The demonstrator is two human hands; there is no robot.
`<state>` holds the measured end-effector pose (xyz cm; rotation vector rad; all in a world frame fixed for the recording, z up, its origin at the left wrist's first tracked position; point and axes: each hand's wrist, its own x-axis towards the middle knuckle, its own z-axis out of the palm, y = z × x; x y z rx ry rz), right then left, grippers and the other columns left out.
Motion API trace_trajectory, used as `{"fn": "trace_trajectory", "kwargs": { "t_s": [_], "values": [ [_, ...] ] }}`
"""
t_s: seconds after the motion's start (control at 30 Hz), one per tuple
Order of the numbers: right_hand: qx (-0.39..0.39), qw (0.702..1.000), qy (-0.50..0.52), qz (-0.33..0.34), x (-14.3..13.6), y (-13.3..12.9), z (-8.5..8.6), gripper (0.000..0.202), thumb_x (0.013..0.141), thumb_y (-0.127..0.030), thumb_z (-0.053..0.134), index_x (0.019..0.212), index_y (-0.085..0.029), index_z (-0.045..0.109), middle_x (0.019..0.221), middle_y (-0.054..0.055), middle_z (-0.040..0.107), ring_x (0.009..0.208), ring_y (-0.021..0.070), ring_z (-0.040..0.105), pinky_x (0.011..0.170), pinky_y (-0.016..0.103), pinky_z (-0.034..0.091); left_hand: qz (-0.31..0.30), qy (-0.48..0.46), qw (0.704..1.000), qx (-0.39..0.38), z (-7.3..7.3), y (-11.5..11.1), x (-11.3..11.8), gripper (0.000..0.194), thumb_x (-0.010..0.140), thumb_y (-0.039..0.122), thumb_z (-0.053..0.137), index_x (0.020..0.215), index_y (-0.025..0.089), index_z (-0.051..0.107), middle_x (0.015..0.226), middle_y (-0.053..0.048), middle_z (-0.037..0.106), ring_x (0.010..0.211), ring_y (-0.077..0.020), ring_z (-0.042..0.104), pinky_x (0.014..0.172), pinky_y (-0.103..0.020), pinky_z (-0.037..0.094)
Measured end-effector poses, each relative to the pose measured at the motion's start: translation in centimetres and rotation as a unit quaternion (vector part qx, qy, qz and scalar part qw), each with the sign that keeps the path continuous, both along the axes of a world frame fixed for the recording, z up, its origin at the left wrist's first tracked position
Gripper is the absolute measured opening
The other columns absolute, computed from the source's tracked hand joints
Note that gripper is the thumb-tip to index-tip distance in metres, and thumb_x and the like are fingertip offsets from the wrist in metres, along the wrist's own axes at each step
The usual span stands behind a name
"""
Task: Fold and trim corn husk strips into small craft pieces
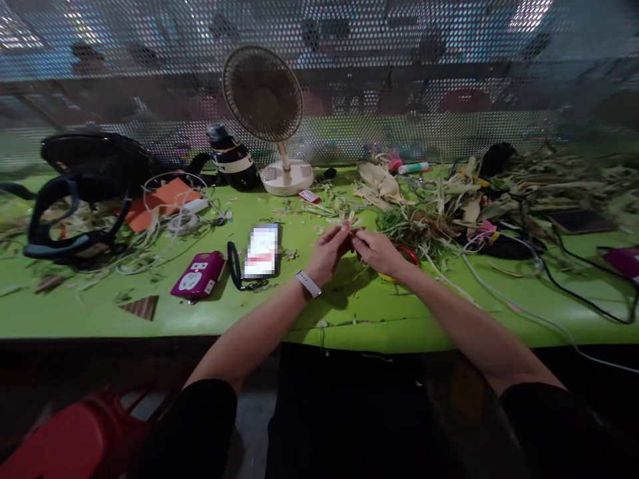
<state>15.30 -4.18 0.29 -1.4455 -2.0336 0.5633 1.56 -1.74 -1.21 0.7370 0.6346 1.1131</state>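
My left hand [329, 249], with a pale band on its wrist, is closed in a pinch at the middle of the green table. From its fingertips sticks a small pale strip of plant, perhaps husk [351, 218]. My right hand [375, 251] meets it from the right, its fingers also pinched together. Whatever lies between the right fingertips is too small to make out. Beneath the right wrist, a red and yellow loop [408, 254] shows in part. Close behind it lies a heap of green and dried plant leaves [422, 226].
A small fan [287, 178] and a black bottle [232, 159] stand at the back. A phone [261, 251] and a purple device [198, 275] lie left of my hands. Black headgear [74, 246], cables and orange paper [162, 201] crowd the left; leaves and cords [504, 303] cover the right.
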Motion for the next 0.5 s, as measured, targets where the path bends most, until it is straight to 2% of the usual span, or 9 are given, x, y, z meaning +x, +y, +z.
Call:
{"fn": "trace_trajectory", "kwargs": {
  "t_s": [0.2,0.37,0.5],
  "values": [
    [-0.005,0.998,0.046,0.03,1.3,0.4,0.7,0.03,0.093,-0.035,0.043,0.066,-0.021,0.044,0.059,-0.002,0.046,0.058,0.0123,0.04,0.06,0.027,0.029,0.027,0.04,0.995,0.083,-0.1,0.6,-0.5,0.033,0.059,0.036,0.088,0.081,0.015,0.075,0.086,-0.002,0.076,0.083,-0.0109,0.068,0.092,-0.027,0.051],
    [-0.005,0.997,0.054,0.058,1.8,0.6,1.2,0.032,0.09,-0.036,0.043,0.062,-0.021,0.039,0.055,-0.005,0.037,0.055,0.0106,0.035,0.057,0.027,0.026,0.045,0.053,0.995,0.069,0.2,0.9,-0.9,0.028,0.062,0.032,0.087,0.079,0.015,0.073,0.085,-0.002,0.075,0.084,-0.0111,0.069,0.094,-0.028,0.051],
    [-0.03,0.997,0.063,0.044,2.2,0.5,1.7,0.032,0.088,-0.036,0.045,0.061,-0.021,0.041,0.055,-0.004,0.04,0.055,0.0112,0.037,0.057,0.027,0.027,0.043,0.054,0.995,0.075,0.4,0.7,-0.9,0.027,0.063,0.032,0.086,0.079,0.015,0.071,0.086,-0.002,0.075,0.086,-0.012,0.069,0.095,-0.029,0.051]
  ]
}}
